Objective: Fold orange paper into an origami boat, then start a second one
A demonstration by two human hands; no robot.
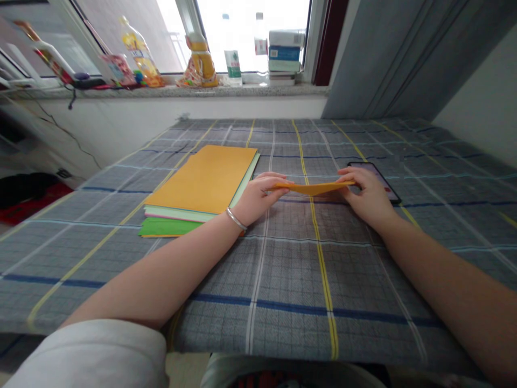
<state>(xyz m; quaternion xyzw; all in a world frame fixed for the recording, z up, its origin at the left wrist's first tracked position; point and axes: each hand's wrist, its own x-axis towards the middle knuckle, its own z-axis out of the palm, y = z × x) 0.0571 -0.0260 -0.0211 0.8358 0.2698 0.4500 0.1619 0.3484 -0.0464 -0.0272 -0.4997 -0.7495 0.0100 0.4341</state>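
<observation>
Orange strip [313, 188]: narrow paper, bowed slightly, spanning the gap between both hands above the cloth.
Left hand [256, 196]: clamped on the strip's left end.
Right hand [361, 196]: clamped on the strip's right end.
Hands: apart, joined only by the strip.
Bangle [236, 219]: metal, on left wrist.
Paper stack [202, 178]: orange sheet on top, pale green, pink and green beneath; just beside left hand.
Phone [377, 178]: flat on the cloth, partly behind right hand.
Cloth [291, 280]: grey plaid, yellow and blue stripes, covering the table.
Sill [181, 91]: stone, beyond the table; bottles [139, 54] and boxes [286, 51] along it.
Curtain [383, 54]: grey, right of the window.
Sleeve [89, 355]: white, at left arm.
</observation>
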